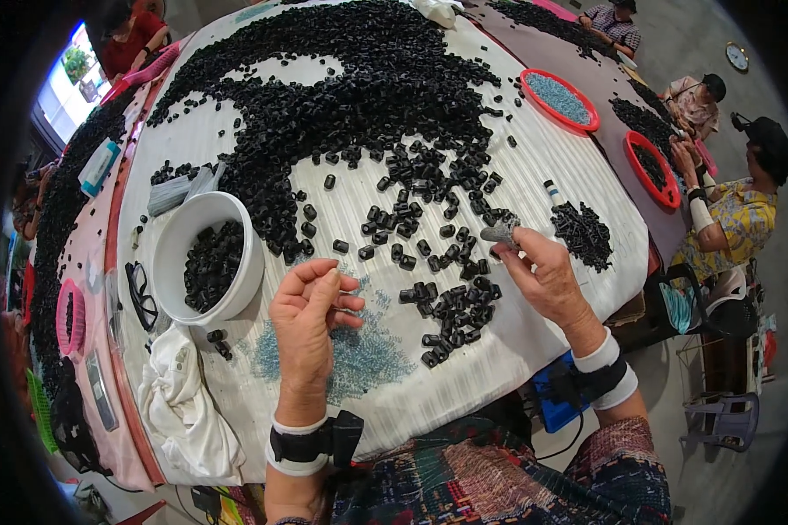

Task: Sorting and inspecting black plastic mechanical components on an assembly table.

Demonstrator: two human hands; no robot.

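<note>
My left hand (306,317) is raised over a spread of small pale blue coil-like pieces (368,354). Its thumb and forefinger are pinched together; anything between them is too small to make out. My right hand (545,273), a grey cover on one fingertip, reaches over the right side of loose black cylindrical plastic parts (451,254). Those fingers are closed too, and what they hold, if anything, is hidden. Between the hands, a trail of these black parts runs toward the near table edge. White bands with black straps circle both wrists.
A white bucket (252,271) of black parts stands left, beside eyeglasses (140,296) and a white cloth (184,402). A large black heap (359,105) covers the far table. Small black pieces (582,234) lie right. Red baskets (594,118) line the right; other people work around.
</note>
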